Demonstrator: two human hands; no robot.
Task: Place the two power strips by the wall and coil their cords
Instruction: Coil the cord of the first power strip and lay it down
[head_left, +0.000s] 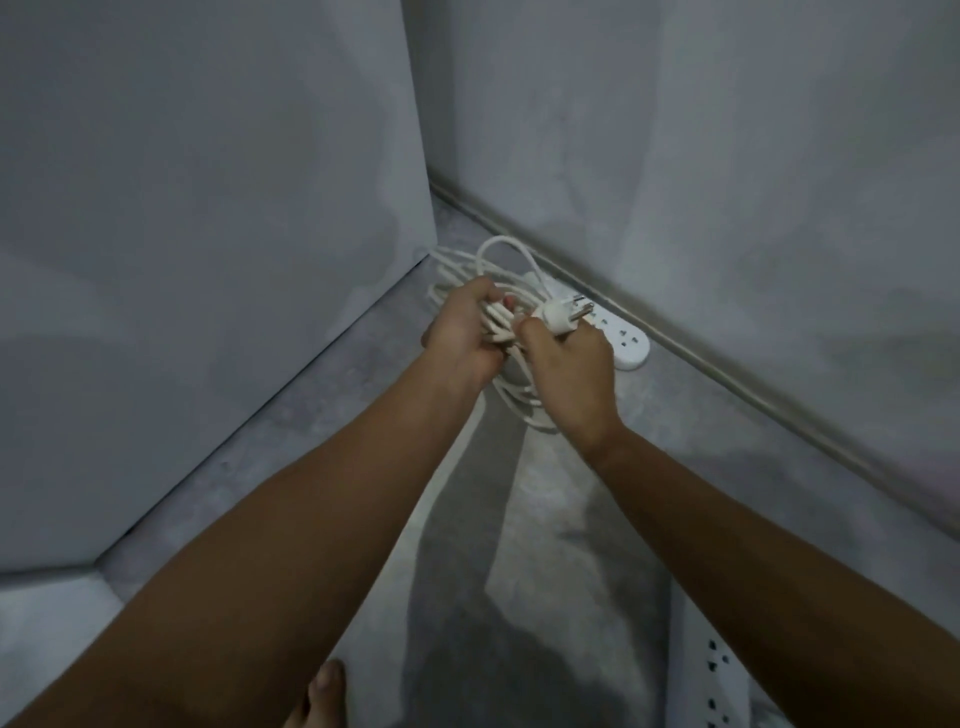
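A white power strip (626, 343) lies on the grey floor along the base of the right wall, partly hidden behind my right hand. Its white cord (498, 260) is gathered in loops in the corner. My left hand (462, 332) grips the bundle of loops above the floor. My right hand (569, 364) holds the cord's white plug (563, 314), prongs pointing right, just beside the bundle. More loops hang below both hands. A second white power strip (719, 680) lies on the floor at the lower right, partly hidden under my right forearm.
Two grey walls meet in a corner (431, 223) ahead. A pale conduit or skirting strip (727, 374) runs along the foot of the right wall. My bare foot (319, 691) stands at the bottom edge. A lighter panel (47, 613) sits at the lower left.
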